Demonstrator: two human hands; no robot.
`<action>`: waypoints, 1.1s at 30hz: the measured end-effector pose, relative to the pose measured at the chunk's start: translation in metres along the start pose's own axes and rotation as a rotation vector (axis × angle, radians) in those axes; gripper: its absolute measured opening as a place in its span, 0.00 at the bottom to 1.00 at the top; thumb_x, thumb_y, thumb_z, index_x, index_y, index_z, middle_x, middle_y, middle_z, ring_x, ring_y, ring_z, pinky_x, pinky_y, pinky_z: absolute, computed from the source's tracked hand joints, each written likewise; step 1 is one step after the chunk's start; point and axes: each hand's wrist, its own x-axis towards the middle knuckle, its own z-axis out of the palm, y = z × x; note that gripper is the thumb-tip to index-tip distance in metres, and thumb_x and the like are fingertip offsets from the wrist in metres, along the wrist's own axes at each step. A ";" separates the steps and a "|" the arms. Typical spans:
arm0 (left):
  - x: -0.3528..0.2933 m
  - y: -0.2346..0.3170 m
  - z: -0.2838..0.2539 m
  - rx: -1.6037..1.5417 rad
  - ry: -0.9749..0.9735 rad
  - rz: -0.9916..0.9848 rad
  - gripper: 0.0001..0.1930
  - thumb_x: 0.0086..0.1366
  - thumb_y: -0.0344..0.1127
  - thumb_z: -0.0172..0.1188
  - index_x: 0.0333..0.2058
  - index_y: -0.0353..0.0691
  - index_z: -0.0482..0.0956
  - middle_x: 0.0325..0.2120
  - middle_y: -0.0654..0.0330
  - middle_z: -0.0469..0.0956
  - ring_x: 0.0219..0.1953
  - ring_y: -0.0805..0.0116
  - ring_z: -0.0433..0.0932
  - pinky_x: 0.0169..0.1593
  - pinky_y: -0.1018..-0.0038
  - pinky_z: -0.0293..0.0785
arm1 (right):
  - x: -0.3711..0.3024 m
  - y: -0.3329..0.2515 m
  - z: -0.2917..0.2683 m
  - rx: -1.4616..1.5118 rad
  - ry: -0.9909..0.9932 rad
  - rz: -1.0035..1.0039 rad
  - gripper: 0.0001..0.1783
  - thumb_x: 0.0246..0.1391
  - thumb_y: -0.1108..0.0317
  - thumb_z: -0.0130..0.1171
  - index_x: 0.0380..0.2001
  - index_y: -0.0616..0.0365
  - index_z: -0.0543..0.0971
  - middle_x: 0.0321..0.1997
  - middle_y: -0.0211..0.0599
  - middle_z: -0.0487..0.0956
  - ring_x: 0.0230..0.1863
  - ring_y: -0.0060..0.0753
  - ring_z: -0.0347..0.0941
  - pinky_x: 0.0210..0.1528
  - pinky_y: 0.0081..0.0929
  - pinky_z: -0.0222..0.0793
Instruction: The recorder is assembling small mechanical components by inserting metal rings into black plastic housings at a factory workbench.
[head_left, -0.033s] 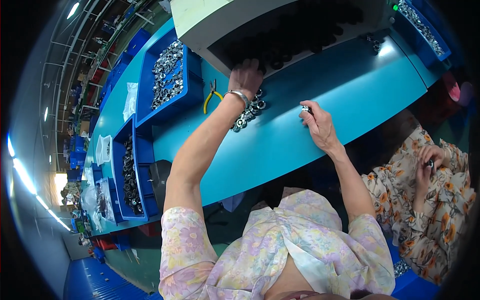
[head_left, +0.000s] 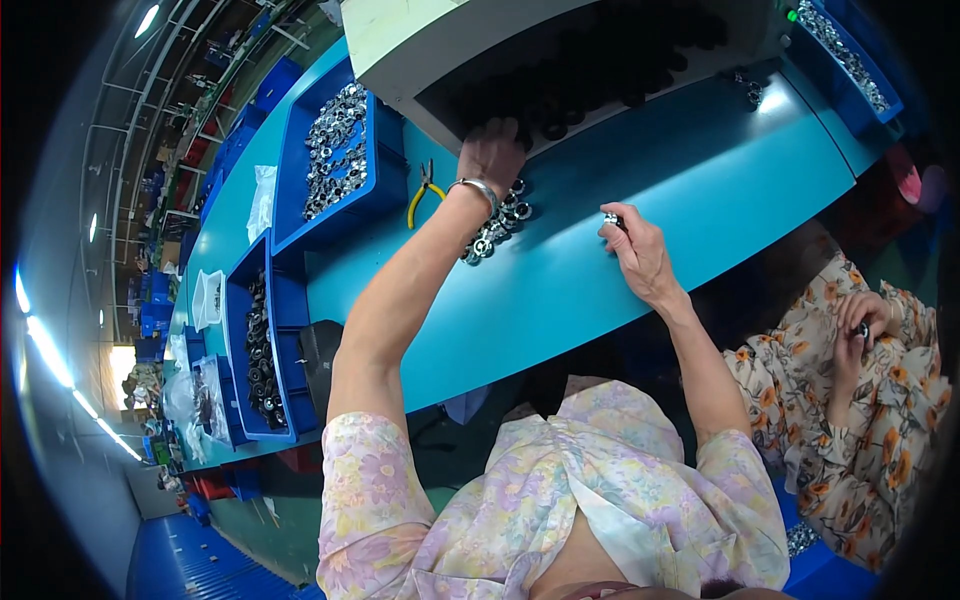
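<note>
My right hand [head_left: 638,252] is closed on a small silver-and-black round part [head_left: 613,220], held between thumb and fingers above the blue-green table [head_left: 480,325]. My left hand [head_left: 492,155], with a metal bangle at its wrist, reaches to the lower left edge of a light-coloured box-shaped unit [head_left: 420,50]. Its fingertips are lost in shadow beside dark rings [head_left: 560,125], so whether they grip anything is hidden. Just below that wrist lies a loose cluster of silver-and-black round parts [head_left: 488,240].
Yellow-handled pliers [head_left: 424,195] lie left of my left hand. A blue bin of shiny ring parts [head_left: 375,185] and one of black parts [head_left: 285,425] stand farther left. Another blue bin [head_left: 885,115] is at far right. A co-worker's hands [head_left: 862,320] hold a small dark part.
Both my hands keep their places. At the right, the co-worker's hands have shifted slightly around the small dark part.
</note>
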 end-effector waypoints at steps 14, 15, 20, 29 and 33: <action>0.015 -0.010 -0.014 0.004 -0.159 0.007 0.07 0.54 0.29 0.54 0.29 0.41 0.81 0.39 0.56 0.75 0.45 0.60 0.75 0.46 0.67 0.73 | 0.000 0.002 -0.005 0.114 -0.027 0.029 0.13 0.62 0.68 0.50 0.45 0.64 0.71 0.24 0.35 0.74 0.25 0.27 0.72 0.30 0.25 0.68; 0.010 -0.010 -0.017 -0.048 -0.093 0.020 0.05 0.53 0.28 0.55 0.28 0.37 0.78 0.39 0.53 0.75 0.44 0.57 0.75 0.46 0.66 0.74 | 0.000 0.004 -0.005 0.112 -0.024 0.026 0.13 0.62 0.68 0.50 0.45 0.64 0.71 0.24 0.35 0.74 0.25 0.27 0.72 0.30 0.25 0.68; -0.019 0.003 -0.071 -1.012 -0.237 -0.265 0.11 0.58 0.32 0.59 0.33 0.29 0.71 0.26 0.48 0.76 0.31 0.56 0.77 0.39 0.68 0.74 | -0.002 0.007 -0.005 0.241 0.022 0.130 0.12 0.63 0.69 0.48 0.47 0.64 0.70 0.30 0.34 0.78 0.28 0.21 0.73 0.30 0.17 0.68; -0.131 0.039 -0.094 -2.630 -0.068 -0.353 0.17 0.61 0.43 0.63 0.42 0.37 0.74 0.44 0.52 0.75 0.39 0.70 0.75 0.40 0.80 0.70 | 0.003 0.011 -0.004 0.348 0.043 0.126 0.12 0.63 0.66 0.49 0.43 0.64 0.73 0.32 0.31 0.77 0.31 0.19 0.72 0.32 0.16 0.69; -0.162 0.050 -0.099 -2.743 0.020 -0.410 0.22 0.58 0.47 0.67 0.42 0.36 0.74 0.43 0.55 0.75 0.38 0.71 0.74 0.40 0.80 0.69 | 0.004 0.016 -0.009 0.372 0.064 0.117 0.14 0.65 0.64 0.49 0.46 0.63 0.73 0.32 0.31 0.75 0.31 0.19 0.70 0.36 0.17 0.68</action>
